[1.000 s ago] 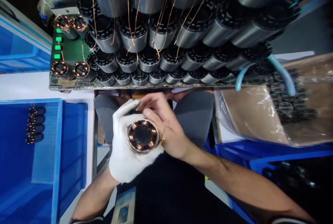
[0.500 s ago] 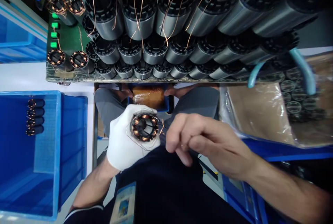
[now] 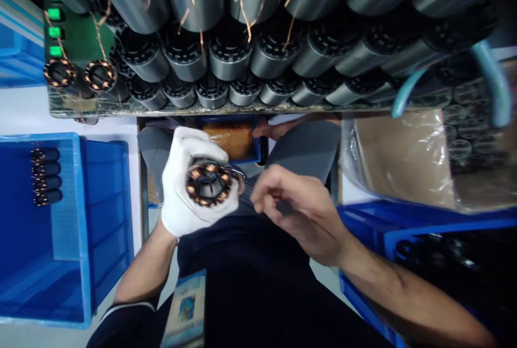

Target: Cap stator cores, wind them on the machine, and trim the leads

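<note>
Left hand (image 3: 177, 200), gloved in white, is clamped around a stator (image 3: 210, 170), whose copper-wound end is turned toward the viewer. It is held over the lap, in front of the tabletop (image 3: 83, 30). Right hand (image 3: 302, 210), bare, is held apart from the stator, just to its right, with fingers bent; whether the fingertips meet cannot be told. Metal cylinders (image 3: 230, 62) are set in rows on the tabletop, with copper wires (image 3: 242, 8) hung across those farther back. Blue-handled pliers (image 3: 410, 89) are placed at the right end. Four small stators (image 3: 46, 169) are lined up inside the blue bin (image 3: 84, 229) at left.
</note>
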A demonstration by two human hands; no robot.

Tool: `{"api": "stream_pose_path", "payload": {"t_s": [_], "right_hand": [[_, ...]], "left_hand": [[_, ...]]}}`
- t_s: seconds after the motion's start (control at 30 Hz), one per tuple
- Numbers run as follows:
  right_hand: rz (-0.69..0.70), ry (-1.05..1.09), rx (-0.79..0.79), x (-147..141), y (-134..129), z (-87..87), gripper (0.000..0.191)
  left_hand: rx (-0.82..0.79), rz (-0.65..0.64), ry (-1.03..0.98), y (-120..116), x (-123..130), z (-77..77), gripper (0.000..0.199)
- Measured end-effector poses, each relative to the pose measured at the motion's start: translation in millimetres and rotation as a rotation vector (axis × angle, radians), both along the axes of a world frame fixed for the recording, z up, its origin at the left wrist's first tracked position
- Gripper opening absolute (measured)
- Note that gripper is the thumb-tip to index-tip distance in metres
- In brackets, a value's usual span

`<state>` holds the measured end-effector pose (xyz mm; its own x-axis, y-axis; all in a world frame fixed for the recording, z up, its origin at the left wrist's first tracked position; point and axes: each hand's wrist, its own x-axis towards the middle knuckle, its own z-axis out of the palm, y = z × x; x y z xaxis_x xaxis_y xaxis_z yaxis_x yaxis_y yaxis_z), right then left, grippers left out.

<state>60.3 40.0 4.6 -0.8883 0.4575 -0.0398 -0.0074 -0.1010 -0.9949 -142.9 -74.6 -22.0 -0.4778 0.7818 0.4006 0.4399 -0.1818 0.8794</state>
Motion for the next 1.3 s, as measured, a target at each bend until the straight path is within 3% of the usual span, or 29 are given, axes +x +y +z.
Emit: {"api": "stream_pose_path", "payload": {"t_s": [0.07, 0.13, 0.27, 0.37, 0.5, 0.6, 0.73, 0.83, 0.97, 1.07, 1.13, 1.2, 1.3], "right_hand": [[0.038, -0.069, -0.068, -5, 3, 2.7, 0.048], [0.067, -0.015, -0.169, -9, -2, -1.4, 0.054], [0.069, 0.169, -0.285, -10, -19, -18.2, 0.05], [0.104, 0.096, -0.086, -6, -18, -17.4, 0.047], [0.084, 0.0, 0.305, -4, -1, 3.0, 0.039], [-0.04, 0.13, 0.287, -8, 5, 12.7, 0.03], [-0.068, 0.263, 0.127, -23, -5, 3.7, 0.036], [-0.077, 0.216, 0.203, -26, -21, -14.1, 0.035], [0.029, 0.143, 0.335, 2, -31, -30.8, 0.032], [0.056, 0.074, 0.316, 24, -16, -28.5, 0.036], [-0.001, -0.004, 0.254, 27, 0, -22.4, 0.03], [-0.065, -0.073, 0.109, 19, 13, -16.2, 0.019], [-0.061, -0.137, -0.122, -7, 23, -10.3, 0.038]], "left_hand": [[-0.016, -0.107, 0.085, -5, 1, -0.2, 0.07], [-0.038, -0.186, -0.032, -12, 8, 4.7, 0.071], [-0.226, -0.26, -0.733, -18, 27, 17.1, 0.061], [-0.32, -0.239, -1.194, -13, 39, 18.6, 0.074], [-0.291, -0.242, -1.383, -6, 41, 9.9, 0.058], [-0.316, -0.217, -1.286, -8, 35, 2.8, 0.055], [-0.472, -0.223, -1.212, -10, 34, -2.1, 0.051], [-0.412, -0.093, -1.2, -2, 43, -7.0, 0.052], [-0.329, 0.099, -1.19, 13, 43, -15.8, 0.043], [-0.247, 0.192, -0.714, 12, 32, -13.7, 0.028], [-0.257, 0.181, -0.349, 6, 27, -4.9, 0.028], [-0.316, 0.104, -0.178, -2, 28, 6.6, 0.046], [-0.357, -0.007, -0.14, -13, 34, 18.2, 0.077]]}}
